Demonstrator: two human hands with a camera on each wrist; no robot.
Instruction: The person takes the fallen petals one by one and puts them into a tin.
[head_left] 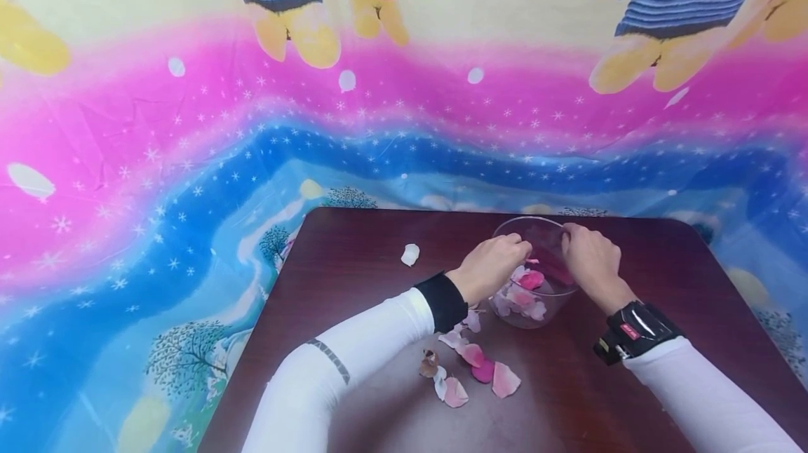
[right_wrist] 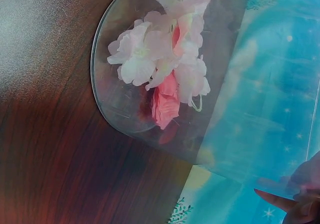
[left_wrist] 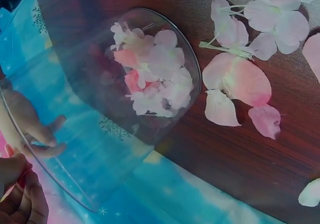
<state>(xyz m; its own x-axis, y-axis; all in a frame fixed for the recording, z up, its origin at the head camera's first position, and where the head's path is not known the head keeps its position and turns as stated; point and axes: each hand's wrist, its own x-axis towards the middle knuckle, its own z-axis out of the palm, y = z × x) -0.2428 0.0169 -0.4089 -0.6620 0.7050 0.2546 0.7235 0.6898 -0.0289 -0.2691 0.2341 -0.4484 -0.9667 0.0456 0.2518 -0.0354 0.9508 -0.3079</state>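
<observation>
On the dark, wood-grained surface (head_left: 669,257), a clear, smooth bowl (head_left: 550,274) stands between the hands — upright, mouth upward, its axis vertical. The right hand (head_left: 593,261) is at its rim; whether it grips cannot be told. Opposite is the left hand (head_left: 495,267). Pale pink flowers (head_left: 520,299) lie between them, inside. Pinched in the left fingertips — a small reddish-pink piece (left_wrist: 23,175).

Bright, evenly lit in the head view, with pale sheen on the near tabletop (head_left: 391,425). Dimmer, hazier in both wrist views, soft through the clear bowl (right_wrist: 117,101), with glare at the right one's upper left.
</observation>
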